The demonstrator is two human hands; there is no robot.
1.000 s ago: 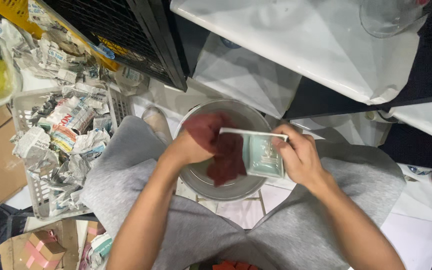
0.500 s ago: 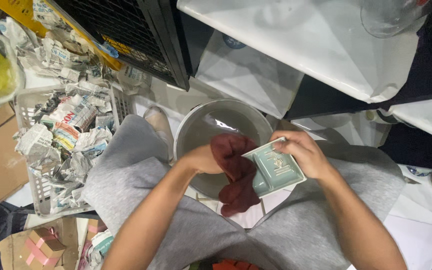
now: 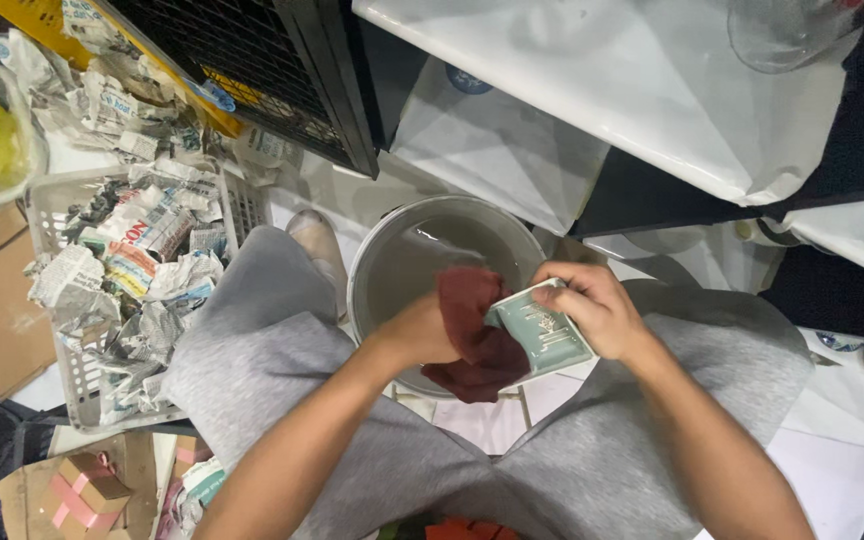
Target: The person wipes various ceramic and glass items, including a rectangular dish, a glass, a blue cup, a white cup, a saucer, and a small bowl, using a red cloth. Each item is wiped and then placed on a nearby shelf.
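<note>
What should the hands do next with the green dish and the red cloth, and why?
Probably rub the cloth further along the dish. The left hand presses the cloth against one end only, while the right hand holds the dish tilted over the water basin, so the rest looks unwiped.

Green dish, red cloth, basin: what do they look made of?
Green dish, held in the right hand: likely glazed ceramic; glossy pale green surface with raised lines. Red cloth, pressed on by the left hand: soft woven or terry fabric, matte, bunched in folds. Basin: smooth grey wall with soft highlights, holding water; plastic or metal, can't tell.
</note>
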